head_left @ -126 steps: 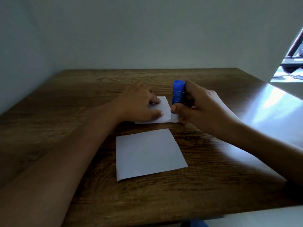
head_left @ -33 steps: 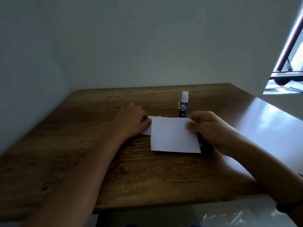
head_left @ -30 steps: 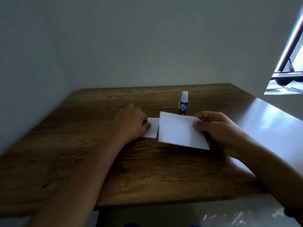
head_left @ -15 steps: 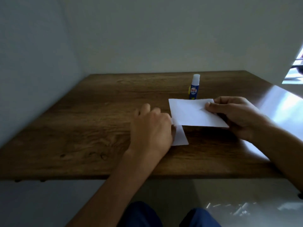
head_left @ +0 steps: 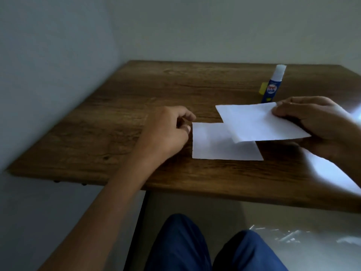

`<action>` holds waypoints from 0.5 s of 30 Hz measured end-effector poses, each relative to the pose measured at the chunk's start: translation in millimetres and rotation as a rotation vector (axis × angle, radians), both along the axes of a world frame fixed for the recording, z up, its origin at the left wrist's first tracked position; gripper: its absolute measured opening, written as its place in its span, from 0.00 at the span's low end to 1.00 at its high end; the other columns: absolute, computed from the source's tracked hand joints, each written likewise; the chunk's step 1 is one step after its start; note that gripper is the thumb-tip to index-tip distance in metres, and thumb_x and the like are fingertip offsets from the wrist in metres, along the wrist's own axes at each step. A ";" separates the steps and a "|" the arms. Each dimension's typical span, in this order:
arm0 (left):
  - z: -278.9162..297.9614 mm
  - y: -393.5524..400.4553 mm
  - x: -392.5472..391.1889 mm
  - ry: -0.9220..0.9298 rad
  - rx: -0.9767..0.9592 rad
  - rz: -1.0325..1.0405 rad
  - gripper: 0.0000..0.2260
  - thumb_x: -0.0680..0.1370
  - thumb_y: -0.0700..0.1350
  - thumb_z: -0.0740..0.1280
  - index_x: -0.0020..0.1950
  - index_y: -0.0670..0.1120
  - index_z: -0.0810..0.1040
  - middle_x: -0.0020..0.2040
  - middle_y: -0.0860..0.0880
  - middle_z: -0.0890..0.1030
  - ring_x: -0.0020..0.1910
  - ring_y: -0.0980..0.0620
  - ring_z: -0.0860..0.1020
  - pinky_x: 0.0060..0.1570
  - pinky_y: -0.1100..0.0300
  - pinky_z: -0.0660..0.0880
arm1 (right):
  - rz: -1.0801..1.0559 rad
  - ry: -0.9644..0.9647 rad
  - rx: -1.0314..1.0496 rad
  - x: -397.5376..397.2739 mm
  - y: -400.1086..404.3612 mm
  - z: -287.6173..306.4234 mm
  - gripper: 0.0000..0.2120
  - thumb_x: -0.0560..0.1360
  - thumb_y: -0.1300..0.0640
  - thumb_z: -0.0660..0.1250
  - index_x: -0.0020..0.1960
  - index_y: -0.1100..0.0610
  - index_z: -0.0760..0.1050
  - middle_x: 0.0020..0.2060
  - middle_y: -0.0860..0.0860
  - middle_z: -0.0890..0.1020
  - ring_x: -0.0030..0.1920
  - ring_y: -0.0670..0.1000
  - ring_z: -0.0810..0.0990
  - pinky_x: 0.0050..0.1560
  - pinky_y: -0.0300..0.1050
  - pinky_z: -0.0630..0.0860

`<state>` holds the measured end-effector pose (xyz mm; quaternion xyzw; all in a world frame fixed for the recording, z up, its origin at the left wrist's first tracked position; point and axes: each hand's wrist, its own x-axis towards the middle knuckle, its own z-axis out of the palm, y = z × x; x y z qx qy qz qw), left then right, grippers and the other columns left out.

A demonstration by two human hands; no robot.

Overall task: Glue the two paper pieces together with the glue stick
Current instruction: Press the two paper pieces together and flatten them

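Observation:
A white paper piece lies flat on the wooden table. My left hand rests just left of it with curled fingers; thumb and forefinger sit a little apart at the paper's left edge and hold nothing. My right hand pinches the far right corner of the second paper piece. That piece hangs tilted above the table, and its near left corner overlaps the flat piece's far right part. The glue stick, blue with a white cap, stands upright behind the raised paper, and neither hand touches it.
A small yellow thing sits right behind the glue stick. Walls close the table on the left and far sides. The table's near edge runs close below the flat paper. My knees in blue trousers are under the table.
My left hand slid off the flat paper to its left edge, uncovering it. My right hand kept the other piece raised over it. The camera tilted down and left.

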<state>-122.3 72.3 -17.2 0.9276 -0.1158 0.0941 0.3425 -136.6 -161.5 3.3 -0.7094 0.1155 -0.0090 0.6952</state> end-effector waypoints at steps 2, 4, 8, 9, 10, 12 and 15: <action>-2.7 1.7 -2.3 0.013 -0.017 -0.004 0.11 0.74 0.41 0.64 0.53 0.53 0.77 0.37 0.60 0.73 0.33 0.62 0.72 0.29 0.81 0.65 | -0.009 -0.036 -0.049 2.2 8.2 0.0 0.08 0.71 0.63 0.67 0.33 0.55 0.77 0.23 0.48 0.81 0.23 0.45 0.79 0.22 0.37 0.75; -5.5 3.0 -3.9 0.010 -0.030 -0.010 0.11 0.74 0.41 0.64 0.54 0.52 0.77 0.37 0.59 0.74 0.33 0.64 0.73 0.31 0.82 0.64 | -0.023 -0.057 -0.083 3.2 15.1 -0.4 0.10 0.70 0.62 0.68 0.32 0.54 0.77 0.26 0.48 0.81 0.23 0.45 0.79 0.22 0.38 0.75; -9.6 6.3 -5.2 -0.019 -0.061 -0.013 0.11 0.74 0.41 0.64 0.55 0.51 0.77 0.36 0.59 0.74 0.33 0.76 0.68 0.30 0.81 0.64 | -0.098 -0.119 -0.189 5.1 26.2 -4.4 0.15 0.69 0.62 0.70 0.26 0.51 0.77 0.34 0.49 0.80 0.25 0.41 0.80 0.22 0.35 0.74; -10.2 7.1 -5.2 -0.021 -0.064 -0.014 0.12 0.74 0.41 0.64 0.56 0.51 0.76 0.37 0.59 0.74 0.32 0.73 0.70 0.29 0.81 0.64 | -0.129 -0.133 -0.227 5.8 28.9 -6.4 0.14 0.69 0.62 0.70 0.27 0.52 0.77 0.33 0.48 0.80 0.25 0.40 0.79 0.22 0.34 0.73; -10.6 7.4 -5.5 -0.023 -0.065 -0.013 0.12 0.74 0.41 0.64 0.56 0.51 0.76 0.38 0.58 0.74 0.31 0.67 0.71 0.29 0.80 0.64 | -0.160 -0.142 -0.257 6.3 31.5 -8.4 0.12 0.69 0.62 0.70 0.28 0.52 0.76 0.33 0.48 0.79 0.24 0.39 0.79 0.21 0.33 0.73; -11.1 7.5 -5.5 -0.029 -0.069 -0.015 0.13 0.74 0.42 0.64 0.58 0.51 0.76 0.43 0.55 0.76 0.29 0.61 0.69 0.30 0.80 0.64 | -0.206 -0.145 -0.295 7.9 35.2 -13.3 0.10 0.69 0.61 0.71 0.31 0.51 0.75 0.33 0.47 0.79 0.26 0.41 0.79 0.22 0.33 0.73; -11.6 7.1 -5.1 -0.035 -0.059 -0.036 0.15 0.74 0.43 0.64 0.60 0.51 0.74 0.50 0.53 0.78 0.33 0.62 0.68 0.31 0.77 0.66 | -0.242 -0.136 -0.342 8.9 38.5 -17.6 0.09 0.70 0.60 0.70 0.33 0.51 0.75 0.36 0.47 0.79 0.33 0.44 0.78 0.26 0.35 0.71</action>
